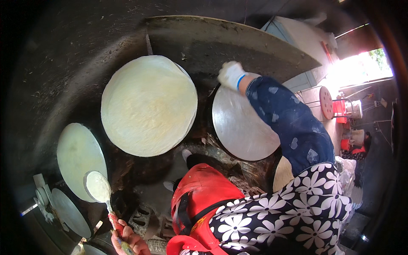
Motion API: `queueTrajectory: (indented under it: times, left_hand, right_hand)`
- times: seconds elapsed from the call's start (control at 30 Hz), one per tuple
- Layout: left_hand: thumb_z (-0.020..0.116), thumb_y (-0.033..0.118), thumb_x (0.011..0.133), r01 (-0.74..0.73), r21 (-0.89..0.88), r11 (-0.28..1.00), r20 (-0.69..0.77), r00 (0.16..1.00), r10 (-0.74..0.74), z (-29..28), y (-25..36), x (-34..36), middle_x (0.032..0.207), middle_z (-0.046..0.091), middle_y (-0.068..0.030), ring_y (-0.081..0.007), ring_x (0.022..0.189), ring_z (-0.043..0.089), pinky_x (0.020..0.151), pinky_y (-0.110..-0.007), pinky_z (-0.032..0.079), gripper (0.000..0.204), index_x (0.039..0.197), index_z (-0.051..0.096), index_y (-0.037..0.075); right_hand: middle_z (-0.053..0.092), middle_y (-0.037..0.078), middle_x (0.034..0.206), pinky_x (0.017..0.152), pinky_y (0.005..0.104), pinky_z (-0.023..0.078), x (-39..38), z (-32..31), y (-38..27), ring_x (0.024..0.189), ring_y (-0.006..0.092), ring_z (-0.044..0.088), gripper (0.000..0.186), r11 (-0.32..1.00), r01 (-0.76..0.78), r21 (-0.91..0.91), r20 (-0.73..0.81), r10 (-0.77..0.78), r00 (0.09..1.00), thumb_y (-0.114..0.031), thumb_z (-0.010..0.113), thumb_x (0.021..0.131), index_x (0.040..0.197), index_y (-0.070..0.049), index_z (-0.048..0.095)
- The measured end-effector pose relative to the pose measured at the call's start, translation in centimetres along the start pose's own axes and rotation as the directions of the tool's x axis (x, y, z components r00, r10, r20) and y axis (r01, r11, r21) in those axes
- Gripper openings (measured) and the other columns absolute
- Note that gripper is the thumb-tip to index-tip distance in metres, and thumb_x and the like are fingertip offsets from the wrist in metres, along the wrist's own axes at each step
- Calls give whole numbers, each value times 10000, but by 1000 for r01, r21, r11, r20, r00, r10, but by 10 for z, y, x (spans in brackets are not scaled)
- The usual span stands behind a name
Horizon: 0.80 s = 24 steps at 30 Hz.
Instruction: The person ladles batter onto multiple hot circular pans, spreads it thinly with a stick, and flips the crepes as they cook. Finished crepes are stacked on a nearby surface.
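Observation:
My left hand (129, 238), bare, grips the taped handle of a ladle (98, 187) full of pale batter, held over the edge of the left griddle (75, 153), which has a pale yellowish surface. My right hand (230, 75), in a white glove, is raised over the far edge of the bare metal griddle (242, 127); its fingers are curled, and whatever they may hold is hidden. Between these, the middle griddle (148, 104) bears a broad, round, pale sheet of batter or dough, with a second edge showing along its right.
A curved metal shield (229, 38) stands behind the griddles. Further griddles (70, 210) show at lower left and partly behind my right arm. A round stool (326, 103), red buckets (340, 110) and a bright opening (361, 63) are at the right. My feet stand below, among concrete blocks (140, 216).

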<state>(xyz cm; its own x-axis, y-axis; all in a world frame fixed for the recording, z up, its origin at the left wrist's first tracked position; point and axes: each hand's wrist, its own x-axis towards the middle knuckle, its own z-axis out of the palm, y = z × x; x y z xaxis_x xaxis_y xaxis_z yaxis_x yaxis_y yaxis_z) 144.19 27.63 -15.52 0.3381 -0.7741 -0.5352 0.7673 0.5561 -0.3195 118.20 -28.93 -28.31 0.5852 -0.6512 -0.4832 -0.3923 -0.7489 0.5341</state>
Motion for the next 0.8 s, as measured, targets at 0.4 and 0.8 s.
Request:
queueTrajectory:
  times: [0.4, 0.8]
  left_hand:
    - [486, 284, 1116, 177, 154, 972, -73, 983, -168, 12, 11, 51, 931, 530, -89, -118, 533, 490, 406, -257, 409, 513, 1536, 409, 0]
    - [474, 292, 1114, 295, 148, 944, -118, 953, -279, -10, 74, 25, 927, 513, -79, -119, 530, 492, 389, -259, 412, 499, 1500, 421, -20]
  right_hand:
    - [750, 266, 1176, 961, 496, 565, -203, 277, 115, 1127, 432, 724, 367, 627, -599, 498, 408, 441, 800, -293, 647, 934, 1146, -34, 798]
    - [779, 224, 969, 789, 443, 609, -266, 171, -120, 894, 375, 773, 279, 789, -61, 612, 169, -55, 984, -261, 774, 830, 998, -42, 821]
